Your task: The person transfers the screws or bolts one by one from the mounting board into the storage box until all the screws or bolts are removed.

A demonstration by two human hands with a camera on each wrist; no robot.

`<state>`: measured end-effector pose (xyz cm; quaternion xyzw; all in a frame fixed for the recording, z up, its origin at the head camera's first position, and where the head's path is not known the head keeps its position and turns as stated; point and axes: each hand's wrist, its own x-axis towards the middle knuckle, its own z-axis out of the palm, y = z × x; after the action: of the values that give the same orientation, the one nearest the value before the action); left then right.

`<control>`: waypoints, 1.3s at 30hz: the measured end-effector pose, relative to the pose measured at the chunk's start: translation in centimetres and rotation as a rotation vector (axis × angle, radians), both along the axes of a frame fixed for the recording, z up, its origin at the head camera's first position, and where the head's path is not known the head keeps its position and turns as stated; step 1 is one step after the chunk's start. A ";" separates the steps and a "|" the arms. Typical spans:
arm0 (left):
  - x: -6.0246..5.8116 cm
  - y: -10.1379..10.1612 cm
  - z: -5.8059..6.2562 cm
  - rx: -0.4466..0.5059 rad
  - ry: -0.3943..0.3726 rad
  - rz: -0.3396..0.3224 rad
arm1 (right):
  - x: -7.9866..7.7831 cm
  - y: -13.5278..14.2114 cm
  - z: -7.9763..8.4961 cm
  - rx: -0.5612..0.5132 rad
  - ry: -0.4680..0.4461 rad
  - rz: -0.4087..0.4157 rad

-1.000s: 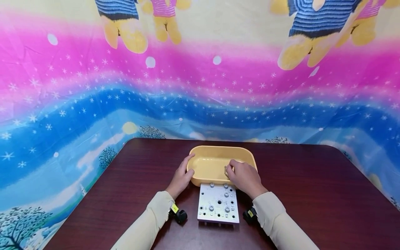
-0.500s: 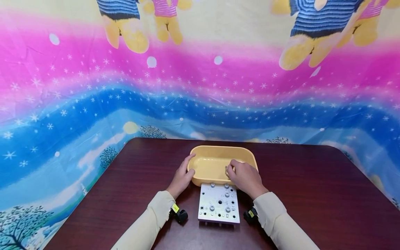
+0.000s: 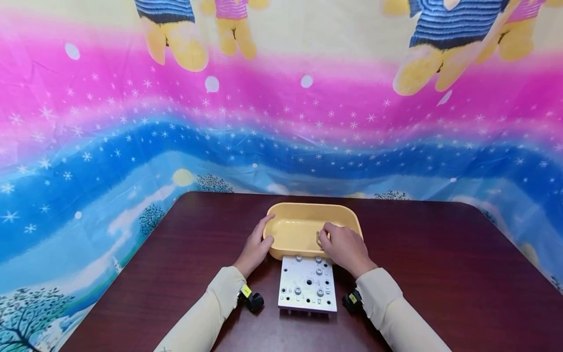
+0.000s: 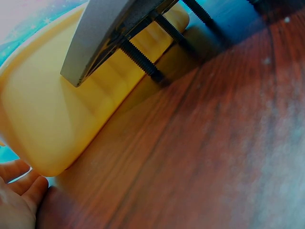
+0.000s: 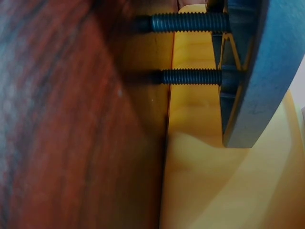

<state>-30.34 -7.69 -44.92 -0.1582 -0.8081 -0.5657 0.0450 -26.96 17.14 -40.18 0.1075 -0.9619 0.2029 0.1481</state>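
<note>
My left hand (image 3: 255,247) holds the left end of a yellow plastic tray (image 3: 303,253), thumb at the near corner and fingers at the rim; in the left wrist view its fingers (image 4: 29,186) meet the tray's outer corner. Reaching over the tray's near right side, my right hand (image 3: 347,249) has curled fingers and pinches a slim metallic bolt (image 3: 318,238) low inside the tray. Its fingertips are partly hidden. Directly in front of the tray is a silver metal plate (image 3: 292,274) with holes and several bolts; their threaded shanks (image 5: 190,76) hold it above the table.
The dark reddish-brown table (image 3: 440,264) extends to both sides of the tray. A printed cloth (image 3: 281,117) hangs behind the far edge. The plate's far edge overhangs close to the tray's near wall in both wrist views.
</note>
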 end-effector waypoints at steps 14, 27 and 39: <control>-0.1 0.0 0.0 0.000 0.001 0.005 | 0.0 0.0 0.1 0.004 -0.005 -0.010; 0.0 0.0 0.1 -0.003 0.003 0.010 | 0.0 0.0 0.2 0.003 -0.012 -0.008; -0.1 0.0 0.0 0.003 0.029 0.001 | 0.0 -0.1 0.2 0.008 -0.013 -0.011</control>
<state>-30.40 -7.70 -44.93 -0.1660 -0.8065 -0.5646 0.0570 -26.91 17.09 -39.98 0.1015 -0.9642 0.1990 0.1427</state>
